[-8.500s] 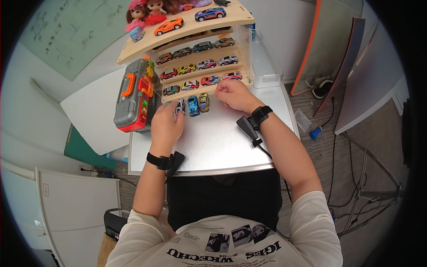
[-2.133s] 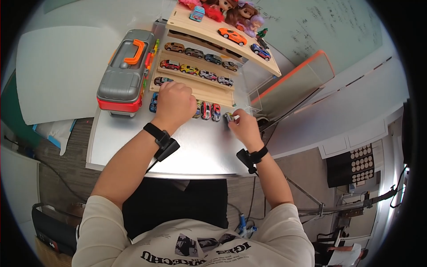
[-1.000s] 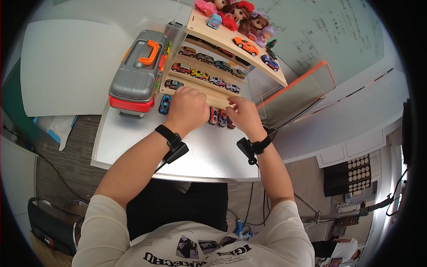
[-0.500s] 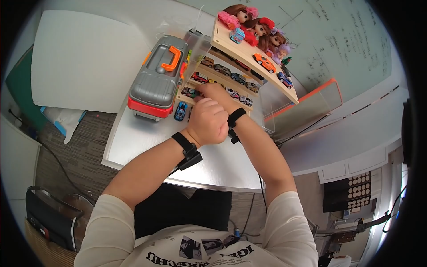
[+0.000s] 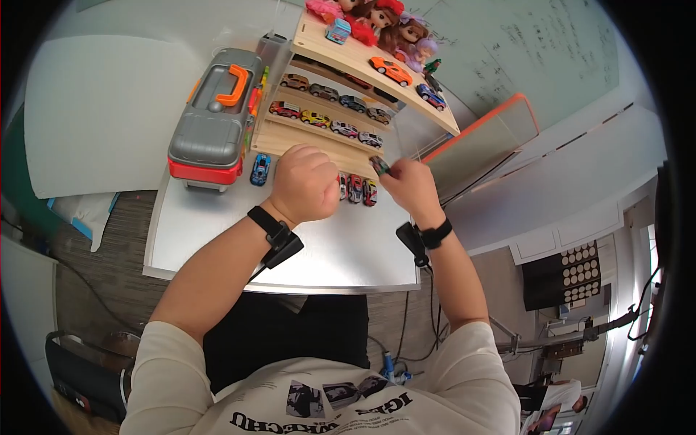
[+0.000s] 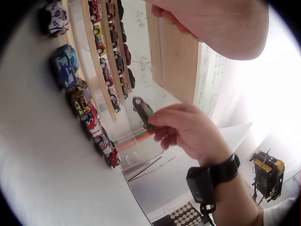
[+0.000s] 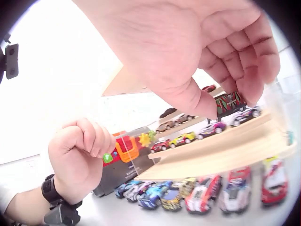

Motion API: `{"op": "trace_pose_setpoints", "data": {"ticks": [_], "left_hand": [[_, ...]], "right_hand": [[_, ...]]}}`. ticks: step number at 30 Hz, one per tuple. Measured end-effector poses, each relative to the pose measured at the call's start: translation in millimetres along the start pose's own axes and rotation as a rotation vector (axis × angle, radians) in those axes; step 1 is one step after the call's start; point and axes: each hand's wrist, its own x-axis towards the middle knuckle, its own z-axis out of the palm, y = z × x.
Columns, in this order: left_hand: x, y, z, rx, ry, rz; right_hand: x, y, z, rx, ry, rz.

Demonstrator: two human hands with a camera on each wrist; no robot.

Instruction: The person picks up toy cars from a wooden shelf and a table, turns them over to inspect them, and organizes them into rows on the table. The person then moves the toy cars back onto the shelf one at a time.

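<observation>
My right hand (image 5: 413,190) pinches a dark toy car (image 5: 379,166) with green and red markings between thumb and fingertips. In the right wrist view that car (image 7: 229,103) hangs in the air before the rack. My left hand (image 5: 306,181), fingers curled into a fist, holds nothing and hovers over the table, hiding part of a row of toy cars. At the row's left is a blue car (image 5: 261,170); toward its right end stand red-and-white cars (image 5: 354,187). The wooden rack's lowest shelf (image 7: 221,153) bears no cars, while cars (image 5: 315,118) line the shelf above.
A grey toolbox (image 5: 210,119) with an orange handle stands left of the rack. Dolls (image 5: 380,25), an orange car (image 5: 391,70) and a blue car (image 5: 431,96) sit on the rack's top board. The metal table's front edge (image 5: 290,288) is near the body.
Earlier the lowest shelf held several cars; they have left it, and the table row has grown. My right hand reached left across my left hand, took the shelf's last car and carried it right.
</observation>
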Motion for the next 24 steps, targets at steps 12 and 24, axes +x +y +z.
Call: {"op": "trace_pose_setpoints", "data": {"ticks": [12, 24], "left_hand": [[-5.9, -4.5, 4.8, 0.036, -0.057, 0.007], [-9.4, -7.5, 3.8, 0.037, -0.102, -0.017]], "right_hand": [[-60.2, 50.8, 49.7, 0.091, -0.009, 0.237], [-59.8, 55.2, 57.6, 0.171, 0.009, 0.064]]}}
